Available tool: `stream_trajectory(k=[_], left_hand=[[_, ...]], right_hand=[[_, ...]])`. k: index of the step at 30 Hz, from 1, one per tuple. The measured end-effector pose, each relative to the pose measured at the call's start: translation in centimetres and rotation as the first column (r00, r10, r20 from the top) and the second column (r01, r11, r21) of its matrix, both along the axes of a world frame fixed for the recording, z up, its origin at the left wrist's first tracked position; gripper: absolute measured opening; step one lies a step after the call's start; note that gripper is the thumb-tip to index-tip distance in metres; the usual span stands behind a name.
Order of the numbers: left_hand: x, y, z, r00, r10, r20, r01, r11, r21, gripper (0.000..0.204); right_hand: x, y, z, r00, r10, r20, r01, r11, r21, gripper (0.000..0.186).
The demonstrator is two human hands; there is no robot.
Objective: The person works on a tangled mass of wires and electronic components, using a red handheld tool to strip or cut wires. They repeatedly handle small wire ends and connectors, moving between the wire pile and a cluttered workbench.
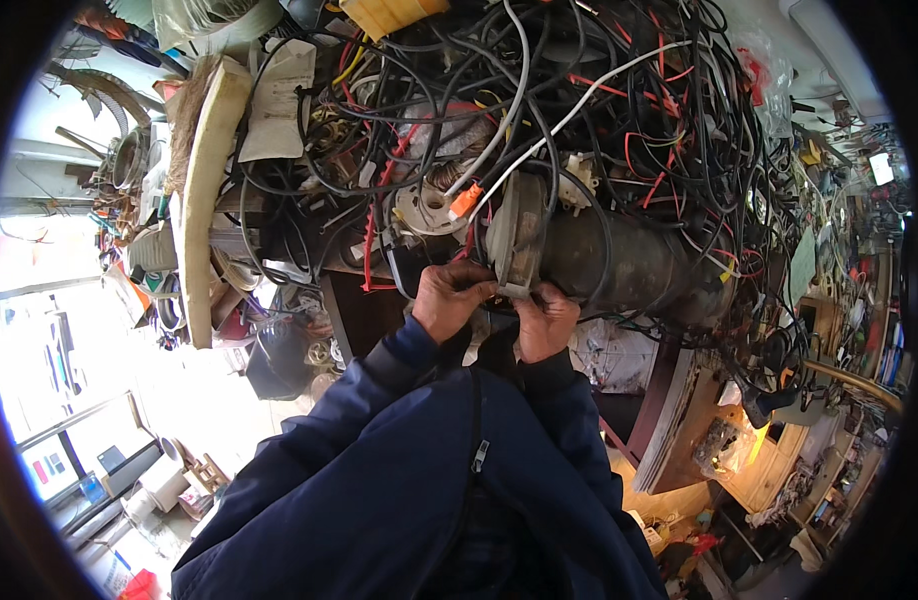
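Observation:
Both hands meet at the lower edge of a grey metal end flange (517,235), fixed to a dark, dirty cylinder (619,262) lying on its side. My left hand (451,300) is closed in a pinch beside the flange's lower left rim; what lies between its fingertips is hidden. My right hand (546,322) has its fingers curled against the lower right rim. A white round part (429,212) with a copper winding lies left of the flange. Next to it sits an orange connector (466,201) on a cable.
Tangled black, red and white cables (579,90) cover the bench behind and hang over the cylinder. A long cream foam strip (204,210) stands at the left. Dark boards (669,410) lean below right. A black bin-like container (279,358) stands lower left.

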State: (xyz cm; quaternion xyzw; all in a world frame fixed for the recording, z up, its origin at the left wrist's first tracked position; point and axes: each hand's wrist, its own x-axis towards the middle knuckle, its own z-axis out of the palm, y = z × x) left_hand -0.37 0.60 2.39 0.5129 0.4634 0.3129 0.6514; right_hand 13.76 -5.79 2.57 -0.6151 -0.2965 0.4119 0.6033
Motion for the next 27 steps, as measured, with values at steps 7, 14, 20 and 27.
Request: stream_trajectory(k=[7, 14, 20, 27], left_hand=[[0.0, 0.0, 0.5, 1.0, 0.002, 0.005, -0.002, 1.0, 0.028, 0.008], [0.0, -0.1, 0.5, 0.998, 0.017, 0.065, -0.016, 1.0, -0.012, 0.008], [0.1, -0.1, 0.5, 0.999, 0.021, 0.048, -0.02, 1.0, -0.01, 0.009], [0.1, -0.1, 0.5, 0.999, 0.011, 0.037, -0.011, 1.0, -0.015, 0.009]], right_hand=[[0.2, -0.7, -0.5, 0.997, -0.004, 0.072, 0.004, 1.0, 0.0, 0.008], [0.1, -0.5, 0.5, 0.984, 0.026, 0.176, -0.011, 0.996, -0.084, 0.01], [0.0, -0.5, 0.2, 0.978, -0.003, 0.208, 0.016, 0.998, -0.063, 0.008], [0.0, -0.3, -0.9, 0.998, -0.008, 0.059, 0.005, 0.999, 0.05, 0.007]])
